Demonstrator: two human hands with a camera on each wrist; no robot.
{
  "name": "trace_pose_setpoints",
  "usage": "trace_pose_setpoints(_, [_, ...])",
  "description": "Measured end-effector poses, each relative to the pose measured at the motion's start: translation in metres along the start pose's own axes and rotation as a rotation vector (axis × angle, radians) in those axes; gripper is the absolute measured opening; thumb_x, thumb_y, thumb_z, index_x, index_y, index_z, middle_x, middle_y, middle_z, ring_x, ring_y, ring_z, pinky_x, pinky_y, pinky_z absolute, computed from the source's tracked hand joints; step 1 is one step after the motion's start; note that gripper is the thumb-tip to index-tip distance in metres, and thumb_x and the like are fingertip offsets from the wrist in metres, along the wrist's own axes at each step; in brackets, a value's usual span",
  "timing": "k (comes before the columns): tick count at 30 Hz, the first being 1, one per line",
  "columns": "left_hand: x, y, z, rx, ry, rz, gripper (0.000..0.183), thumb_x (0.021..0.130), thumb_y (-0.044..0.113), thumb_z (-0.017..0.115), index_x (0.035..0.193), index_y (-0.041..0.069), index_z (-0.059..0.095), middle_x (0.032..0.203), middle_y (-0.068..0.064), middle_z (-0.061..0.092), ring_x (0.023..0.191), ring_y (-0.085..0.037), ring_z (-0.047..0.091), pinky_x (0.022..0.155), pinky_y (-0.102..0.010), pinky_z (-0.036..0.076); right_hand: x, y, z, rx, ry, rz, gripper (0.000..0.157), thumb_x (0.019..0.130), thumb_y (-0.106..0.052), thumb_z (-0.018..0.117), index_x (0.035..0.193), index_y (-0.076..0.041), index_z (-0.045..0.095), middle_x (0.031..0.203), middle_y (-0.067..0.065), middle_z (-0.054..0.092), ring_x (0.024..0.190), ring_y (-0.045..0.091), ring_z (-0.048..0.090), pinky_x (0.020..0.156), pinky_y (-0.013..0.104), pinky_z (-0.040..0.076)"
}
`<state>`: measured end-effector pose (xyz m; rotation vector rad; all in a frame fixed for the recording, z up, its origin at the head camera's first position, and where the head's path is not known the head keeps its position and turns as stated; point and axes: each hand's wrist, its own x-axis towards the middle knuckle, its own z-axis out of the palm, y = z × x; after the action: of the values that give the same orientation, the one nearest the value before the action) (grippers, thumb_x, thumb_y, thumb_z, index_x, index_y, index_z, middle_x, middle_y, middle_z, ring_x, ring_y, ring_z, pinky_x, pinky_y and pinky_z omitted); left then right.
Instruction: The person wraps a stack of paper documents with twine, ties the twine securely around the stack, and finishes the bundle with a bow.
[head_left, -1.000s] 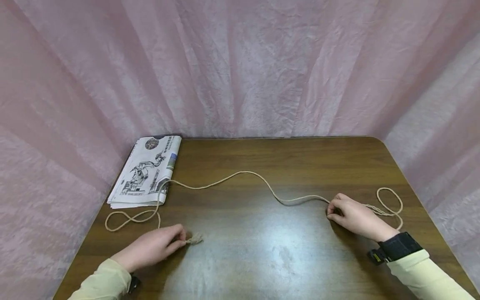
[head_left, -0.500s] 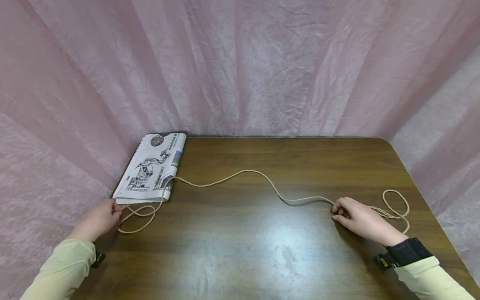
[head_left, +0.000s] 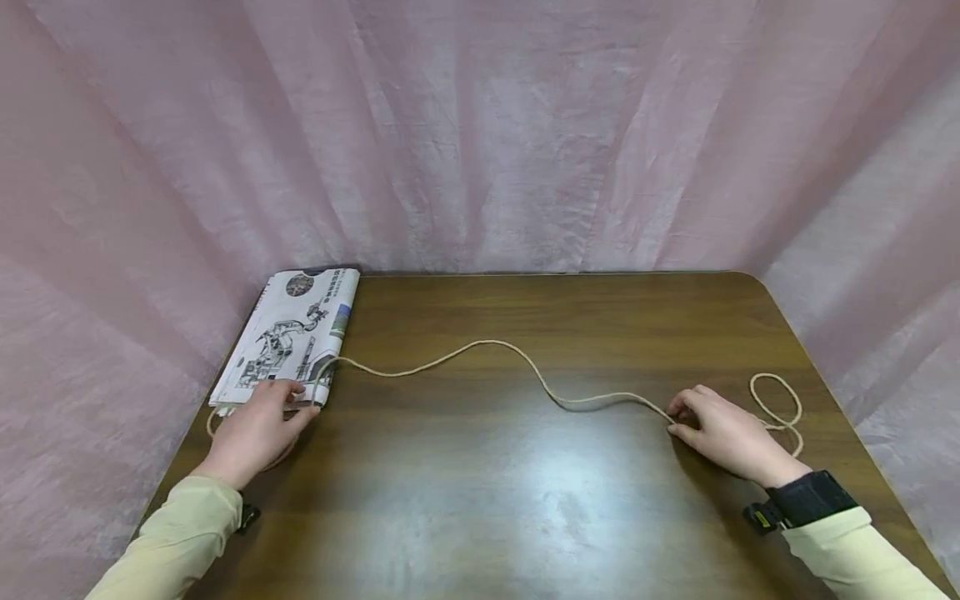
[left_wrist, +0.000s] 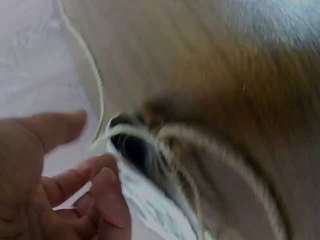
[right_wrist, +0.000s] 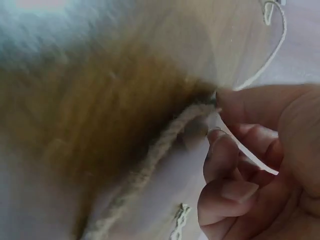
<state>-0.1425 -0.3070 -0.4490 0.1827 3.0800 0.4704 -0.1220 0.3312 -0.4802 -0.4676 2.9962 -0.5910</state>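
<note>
A thin beige rope (head_left: 487, 342) runs in a wavy line across the brown wooden table. My left hand (head_left: 258, 429) is over the front edge of a folded newspaper (head_left: 288, 333), thumb and fingers apart. In the left wrist view, the rope (left_wrist: 97, 85) passes close to those fingertips, with nothing pinched. At the right, my right hand (head_left: 723, 433) is at the rope, its thumb touching or nearly touching it. The right wrist view shows a gap between thumb and fingers beside the rope (right_wrist: 150, 160). Part of the rope's left loop is hidden under my left hand.
A loop of the same rope lies near the right edge of the table (head_left: 480, 500). A pink curtain (head_left: 480, 142) hangs behind the table and along both sides. Bands with small cameras are on my wrists.
My left hand pinched the rope by its frayed end, carried it left to the newspaper's front corner, let go and moved right. My right hand's fingers have spread slightly beside the rope.
</note>
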Motion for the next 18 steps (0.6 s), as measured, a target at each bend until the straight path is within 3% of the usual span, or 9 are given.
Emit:
trace_pose_setpoints(4, [0.001, 0.003, 0.011, 0.02, 0.044, 0.046, 0.013, 0.093, 0.021, 0.067, 0.099, 0.011, 0.064, 0.1, -0.012, 0.057, 0.08, -0.03, 0.062, 0.062, -0.051, 0.05, -0.007, 0.002, 0.004, -0.037, 0.028, -0.046, 0.013, 0.088, -0.012, 0.074, 0.088, -0.02, 0.063, 0.088, -0.007, 0.054, 0.077, 0.009, 0.055, 0.066, 0.035, 0.049])
trace_pose_setpoints(10, [-0.003, -0.005, 0.019, -0.013, 0.09, 0.045, 0.033, 0.09, 0.02, 0.072, 0.113, 0.002, 0.055, 0.103, -0.018, 0.059, 0.09, -0.034, 0.062, 0.067, -0.052, 0.051, -0.018, -0.001, 0.001, -0.024, 0.009, -0.162, 0.019, 0.089, -0.011, 0.073, 0.088, -0.024, 0.059, 0.089, -0.012, 0.049, 0.076, 0.003, 0.048, 0.065, 0.03, 0.047])
trace_pose_setpoints(15, [-0.003, -0.011, 0.022, 0.013, 0.084, 0.106, 0.011, 0.091, 0.009, 0.067, 0.098, 0.006, 0.059, 0.095, -0.011, 0.058, 0.085, -0.028, 0.059, 0.068, -0.049, 0.05, -0.032, 0.001, -0.006, 0.017, 0.0, -0.209, 0.024, 0.088, -0.01, 0.074, 0.09, -0.026, 0.056, 0.087, -0.016, 0.049, 0.077, 0.001, 0.046, 0.066, 0.029, 0.045])
trace_pose_setpoints(18, [-0.003, -0.01, 0.022, 0.002, 0.094, 0.193, 0.009, 0.09, 0.004, 0.066, 0.092, 0.009, 0.059, 0.088, -0.005, 0.058, 0.079, -0.021, 0.058, 0.067, -0.045, 0.05, -0.041, 0.005, -0.012, 0.038, -0.017, -0.16, 0.021, 0.091, -0.01, 0.071, 0.09, -0.023, 0.055, 0.084, -0.015, 0.049, 0.074, 0.001, 0.045, 0.064, 0.027, 0.042])
